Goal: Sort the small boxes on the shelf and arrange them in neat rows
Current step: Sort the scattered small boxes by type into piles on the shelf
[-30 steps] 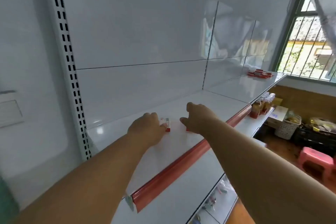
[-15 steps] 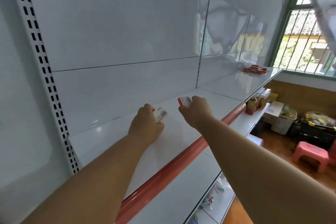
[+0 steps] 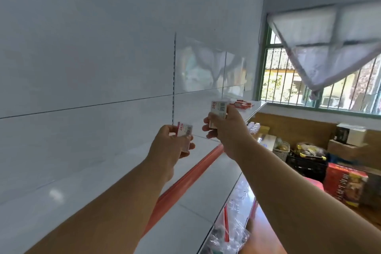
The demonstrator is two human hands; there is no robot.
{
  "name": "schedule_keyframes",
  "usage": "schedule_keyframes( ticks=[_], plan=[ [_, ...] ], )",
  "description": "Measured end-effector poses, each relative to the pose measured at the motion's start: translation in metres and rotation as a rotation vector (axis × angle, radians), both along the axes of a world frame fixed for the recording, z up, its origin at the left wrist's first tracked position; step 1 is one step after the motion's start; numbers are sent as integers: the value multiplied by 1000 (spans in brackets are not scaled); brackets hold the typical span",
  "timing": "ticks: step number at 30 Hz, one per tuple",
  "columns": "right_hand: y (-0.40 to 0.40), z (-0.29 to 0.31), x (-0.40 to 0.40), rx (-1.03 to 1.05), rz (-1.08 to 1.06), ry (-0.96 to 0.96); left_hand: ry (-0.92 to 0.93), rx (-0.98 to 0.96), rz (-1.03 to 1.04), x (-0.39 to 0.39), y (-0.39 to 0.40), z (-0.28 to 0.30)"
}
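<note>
Each hand, left hand (image 3: 169,146) and right hand (image 3: 228,128), pinches one small box (image 3: 184,133) (image 3: 218,112) in its fingers above the shelf (image 3: 103,175); sorting barely begun, rows unformed.

Each hand (image 3: 169,146) (image 3: 228,130) grips one small box (image 3: 185,131) (image 3: 218,109).

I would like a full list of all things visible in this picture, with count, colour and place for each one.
small boxes in hand: two, white and red, one per hand, lifted above the shelf
boxes at far end: several, red and white, lying on the top shelf near the window
top shelf: one, white with red front strip
basket: one, white, on the floor
large carton: one, red, floor at right
window: one, green frame, barred
left hand: holds one box
right hand: holds the other box
</note>
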State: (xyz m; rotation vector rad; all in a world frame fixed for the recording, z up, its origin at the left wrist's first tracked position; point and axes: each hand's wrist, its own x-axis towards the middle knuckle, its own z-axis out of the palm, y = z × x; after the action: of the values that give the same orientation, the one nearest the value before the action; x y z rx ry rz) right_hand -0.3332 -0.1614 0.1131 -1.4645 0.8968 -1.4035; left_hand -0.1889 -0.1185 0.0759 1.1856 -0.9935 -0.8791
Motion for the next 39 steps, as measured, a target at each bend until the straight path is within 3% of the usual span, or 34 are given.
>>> schedule_keyframes(
  ticks=[10, 15, 21, 29, 32, 39],
  plan=[
    [-143, 5, -135, 47, -44, 49, 248, 148, -134, -131, -156, 16],
    [-236, -5, -170, 89, -68, 26, 187, 197, -129, -166, -261, 10],
    [-356, -7, -217, 72, -156, 14, 1, 107, -278, -199, -399, 6],
    [-508, -24, -326, 67, -292, 118, -48, 126, -333, -308, -568, -2],
    [-565, -38, -373, 66, -276, 119, 38, 160, -385, -358, -620, -14],
    [-712, -23, -470, 123, -167, 172, 40, 113, -150, -442, -752, -15]
  ],
)
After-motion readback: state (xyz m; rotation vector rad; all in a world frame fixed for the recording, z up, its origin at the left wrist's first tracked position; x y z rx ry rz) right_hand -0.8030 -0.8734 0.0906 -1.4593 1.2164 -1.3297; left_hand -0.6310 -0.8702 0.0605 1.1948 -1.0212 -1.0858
